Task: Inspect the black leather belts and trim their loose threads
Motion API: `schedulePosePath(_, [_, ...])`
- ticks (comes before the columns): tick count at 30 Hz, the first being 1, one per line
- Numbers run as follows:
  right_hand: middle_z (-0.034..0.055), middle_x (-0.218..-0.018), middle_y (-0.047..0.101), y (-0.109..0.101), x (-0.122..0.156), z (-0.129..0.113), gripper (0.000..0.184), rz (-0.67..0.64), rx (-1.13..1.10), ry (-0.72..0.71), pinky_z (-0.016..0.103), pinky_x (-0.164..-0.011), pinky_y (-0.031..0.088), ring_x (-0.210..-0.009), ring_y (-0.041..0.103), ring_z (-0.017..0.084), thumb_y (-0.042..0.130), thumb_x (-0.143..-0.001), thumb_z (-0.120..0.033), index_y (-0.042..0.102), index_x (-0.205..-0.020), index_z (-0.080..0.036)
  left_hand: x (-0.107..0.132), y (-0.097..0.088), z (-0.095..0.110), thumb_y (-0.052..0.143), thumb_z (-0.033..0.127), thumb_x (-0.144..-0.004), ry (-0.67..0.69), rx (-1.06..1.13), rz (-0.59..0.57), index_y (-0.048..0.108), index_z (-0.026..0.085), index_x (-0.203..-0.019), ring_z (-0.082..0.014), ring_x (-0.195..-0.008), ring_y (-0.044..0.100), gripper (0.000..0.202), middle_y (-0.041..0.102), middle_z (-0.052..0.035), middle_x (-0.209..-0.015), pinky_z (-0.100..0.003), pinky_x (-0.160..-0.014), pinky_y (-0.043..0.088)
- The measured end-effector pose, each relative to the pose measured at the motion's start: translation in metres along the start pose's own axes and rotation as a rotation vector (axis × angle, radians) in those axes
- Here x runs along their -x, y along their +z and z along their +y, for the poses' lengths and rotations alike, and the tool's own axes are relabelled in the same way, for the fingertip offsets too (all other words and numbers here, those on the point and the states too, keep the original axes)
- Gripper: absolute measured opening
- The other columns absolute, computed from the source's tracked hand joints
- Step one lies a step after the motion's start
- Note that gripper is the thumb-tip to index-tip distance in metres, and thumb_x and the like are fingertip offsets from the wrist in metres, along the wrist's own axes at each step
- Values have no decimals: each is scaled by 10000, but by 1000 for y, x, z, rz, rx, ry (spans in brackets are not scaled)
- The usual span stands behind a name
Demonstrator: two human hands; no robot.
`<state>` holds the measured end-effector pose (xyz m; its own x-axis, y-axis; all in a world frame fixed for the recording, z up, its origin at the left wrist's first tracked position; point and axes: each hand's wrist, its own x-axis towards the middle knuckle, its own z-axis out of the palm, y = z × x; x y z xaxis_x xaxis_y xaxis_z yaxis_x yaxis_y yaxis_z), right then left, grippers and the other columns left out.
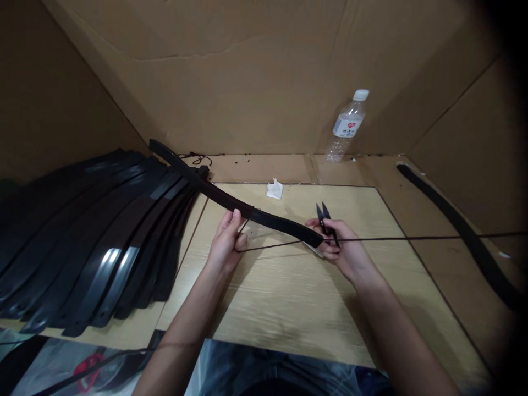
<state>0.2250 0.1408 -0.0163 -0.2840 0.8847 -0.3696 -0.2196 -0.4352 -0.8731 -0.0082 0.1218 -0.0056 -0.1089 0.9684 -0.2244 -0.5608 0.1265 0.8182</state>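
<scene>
Slanting across the middle is a long, curved black strip (284,223), partly wrapped in dark cord. My left hand (229,239) pinches it near the middle, thumb on its front, with a dark cord (268,246) looped round the fingers. At its lower right end is my right hand (342,247), closed around a small pair of black thread snips (324,218) with the blades pointing up. The cord passes by this hand and runs taut to the right edge. Whether the right fingers also grip the strip's end is hidden.
Many similar black strips (94,236) lie fanned out at the left. Another curved strip (457,225) rests at the right. Against the cardboard wall stands a clear water bottle (346,126). A white paper scrap (274,190) and a tangled cord (200,158) lie toward the back.
</scene>
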Motion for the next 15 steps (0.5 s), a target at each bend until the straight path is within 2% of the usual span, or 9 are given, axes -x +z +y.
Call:
schedulePosePath(3, [-32, -632, 386, 1, 4, -2, 640, -50, -147, -63, 151, -338, 108, -409, 132, -14, 577, -697, -563, 551, -1166, -127, 0, 0, 1, 762, 424, -692, 29, 26, 66, 462, 175, -825, 17, -375, 133, 412, 522, 65, -682, -176, -359, 56])
schedulePosePath(6, [0, -757, 515, 3, 9, 1, 626, -80, -159, -146, 157, -329, 177, -414, 161, -19, 630, -664, -469, 540, -1201, -160, 0, -1, 3, 754, 439, -695, 70, 29, 95, 472, 170, -822, 18, -377, 153, 410, 501, 60, -688, -172, -355, 70])
schedulePosePath(9, [7, -773, 545, 6, 12, 5, 624, -84, -42, -186, 156, -355, 279, -431, 194, -18, 656, -668, -383, 526, -1233, -152, 0, -2, 4, 723, 447, -730, 130, -7, 108, 505, 162, -835, 16, -389, 179, 374, 492, 48, -686, -163, -357, 96])
schedulePosePath(12, [53, -1023, 582, 8, 12, 7, 587, 4, 80, -332, 157, -397, 343, -459, 228, -25, 624, -752, -407, 494, -1278, -180, 0, -3, 3, 680, 464, -768, 174, -80, 88, 540, 150, -851, 14, -394, 188, 353, 546, 16, -740, -165, -355, 107])
schedulePosePath(14, [87, -1141, 557, 9, 11, 7, 569, 61, 205, -429, 164, -418, 355, -489, 315, -12, 640, -759, -447, 529, -1243, -170, 0, -3, 1, 672, 475, -771, 193, -128, 74, 550, 145, -849, 16, -384, 178, 360, 562, 8, -740, -168, -351, 98])
schedulePosePath(15, [98, -1129, 562, 10, 10, 7, 568, 78, 289, -453, 166, -450, 373, -534, 388, 10, 665, -743, -460, 562, -1207, -150, 0, -2, 0, 674, 478, -767, 202, -149, 64, 554, 142, -850, 18, -378, 174, 365, 566, 7, -731, -167, -351, 94])
